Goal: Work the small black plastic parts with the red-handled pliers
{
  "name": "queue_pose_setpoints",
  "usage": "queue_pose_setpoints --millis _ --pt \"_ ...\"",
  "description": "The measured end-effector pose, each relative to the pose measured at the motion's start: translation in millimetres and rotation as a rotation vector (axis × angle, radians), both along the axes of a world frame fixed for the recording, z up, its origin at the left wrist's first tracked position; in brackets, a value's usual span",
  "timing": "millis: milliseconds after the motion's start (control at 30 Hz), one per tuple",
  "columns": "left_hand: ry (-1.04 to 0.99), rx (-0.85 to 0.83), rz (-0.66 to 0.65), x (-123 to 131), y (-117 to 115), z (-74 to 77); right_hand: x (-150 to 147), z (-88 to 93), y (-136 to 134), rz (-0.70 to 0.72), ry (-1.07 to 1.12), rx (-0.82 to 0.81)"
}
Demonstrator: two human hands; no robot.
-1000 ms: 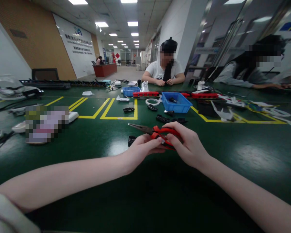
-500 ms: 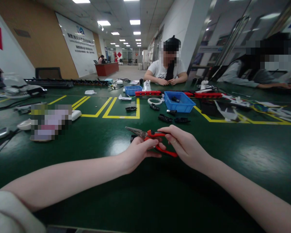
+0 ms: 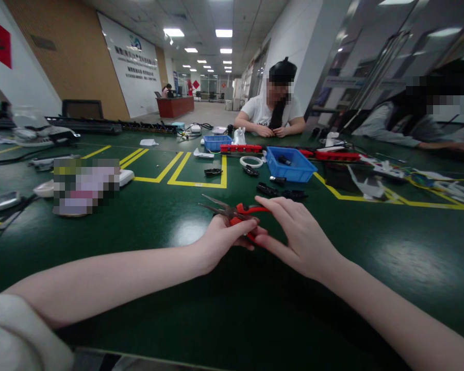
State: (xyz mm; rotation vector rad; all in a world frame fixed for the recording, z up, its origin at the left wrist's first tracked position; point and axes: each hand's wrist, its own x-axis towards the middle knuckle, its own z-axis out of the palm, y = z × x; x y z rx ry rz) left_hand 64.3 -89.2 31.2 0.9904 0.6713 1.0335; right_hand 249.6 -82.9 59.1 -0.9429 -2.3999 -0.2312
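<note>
A pair of needle-nose pliers [image 3: 232, 211] with red handles is held above the green table, its jaws parted and pointing left. My left hand [image 3: 226, 237] is closed around the pliers near the pivot, thumb on top. My right hand [image 3: 301, 234] grips the handles from the right, fingers along the upper one and thumb by the lower one. Beyond the pliers lie several small black parts, among them one black part [image 3: 267, 189] and another black part [image 3: 295, 194]. My left fingers hide part of the handles.
A blue bin [image 3: 292, 172] holding a dark part stands beyond my hands, with a white ring [image 3: 251, 162] beside it. A phone-like item [image 3: 87, 188], blurred out, lies at left. Yellow tape [image 3: 197, 184] marks the table [image 3: 158, 309]. A person [image 3: 272, 111] sits opposite.
The plier jaws have gone from nearly closed to parted. My right thumb has shifted left along the lower handle. A black piece beside my left hand no longer shows. The view has shifted slightly.
</note>
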Motion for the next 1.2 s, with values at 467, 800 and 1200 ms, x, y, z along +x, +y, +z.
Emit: queue_pose_setpoints --millis 467,800,1200 --pt "0.009 0.001 -0.034 -1 -1 13.7 -6 -7.1 1 -0.066 -0.11 0.353" --pt "0.028 0.046 0.015 1 2 8.8 4 -7.9 5 -0.041 -0.103 0.289" --pt "0.071 0.082 0.165 5 7 1.1 -5 -11.8 4 -0.023 -0.076 0.266"
